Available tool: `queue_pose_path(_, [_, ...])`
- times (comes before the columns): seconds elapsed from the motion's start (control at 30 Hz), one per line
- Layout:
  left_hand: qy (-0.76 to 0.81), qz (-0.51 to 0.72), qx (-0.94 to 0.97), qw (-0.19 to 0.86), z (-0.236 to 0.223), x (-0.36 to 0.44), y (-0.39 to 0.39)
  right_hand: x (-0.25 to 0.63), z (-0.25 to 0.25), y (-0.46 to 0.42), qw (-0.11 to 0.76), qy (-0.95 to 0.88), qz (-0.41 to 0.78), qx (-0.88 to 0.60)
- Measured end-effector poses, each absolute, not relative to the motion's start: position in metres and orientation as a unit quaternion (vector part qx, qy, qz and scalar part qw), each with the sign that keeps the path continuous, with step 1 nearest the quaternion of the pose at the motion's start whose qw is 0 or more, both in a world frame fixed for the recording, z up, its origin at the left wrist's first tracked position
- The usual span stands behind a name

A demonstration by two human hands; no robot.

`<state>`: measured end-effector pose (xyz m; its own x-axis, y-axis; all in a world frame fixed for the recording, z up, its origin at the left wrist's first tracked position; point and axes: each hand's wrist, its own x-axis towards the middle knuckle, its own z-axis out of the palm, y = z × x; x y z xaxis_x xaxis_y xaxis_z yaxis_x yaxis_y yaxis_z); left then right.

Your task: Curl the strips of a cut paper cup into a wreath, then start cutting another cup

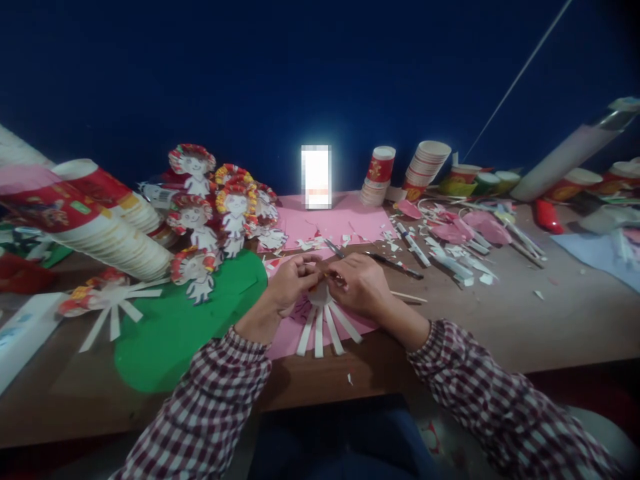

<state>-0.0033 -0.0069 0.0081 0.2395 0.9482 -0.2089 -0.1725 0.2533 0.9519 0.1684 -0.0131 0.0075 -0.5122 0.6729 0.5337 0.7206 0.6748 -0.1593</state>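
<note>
A paper cup cut into white strips [319,331] sits between my hands, its strips fanned out toward me over pink paper [280,343]. My left hand [293,285] is closed on the cup's far side, thumb and fingers pinched together. My right hand [361,283] is closed too, pinching the same part from the right. My fingers hide most of the cup's upper part. Just beyond them lies a thin metal blade or scissor tip [334,249], and a dark pen-like tool [395,265] rests behind my right hand.
Green paper [200,333] lies left. Paper-cup figures with drawn faces [235,203] stand behind it, beside leaning stacked cups [120,240]. More cup stacks [379,175] stand at the back. White scraps [395,245], markers [413,245] and pink cutouts [453,227] litter the right. A lit, blurred-out screen [316,177] stands behind.
</note>
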Motion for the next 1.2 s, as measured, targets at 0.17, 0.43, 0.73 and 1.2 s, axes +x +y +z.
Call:
queue_pose_path(0.17, [0.437, 0.429, 0.423, 0.668, 0.0078, -0.0013, -0.0074, 0.1689, 0.0072, -0.0137, 0.277, -0.872, -0.051, -0.4])
queue_pose_path(0.43, [0.44, 0.436, 0.426, 0.66, 0.01, 0.0003, -0.0095, 0.1673, 0.0051, -0.0132, 0.261, -0.871, -0.071, -0.409])
queue_pose_path(0.73, [0.459, 0.436, 0.451, 0.629, 0.0118, 0.002, -0.0081, 0.1682, 0.0075, -0.0125, 0.266, -0.879, -0.08, -0.388])
queue_pose_path(1.2, [0.467, 0.449, 0.428, 0.631, 0.0088, 0.002, -0.0079, 0.168, 0.0116, -0.0178, 0.252, -0.875, -0.088, -0.405])
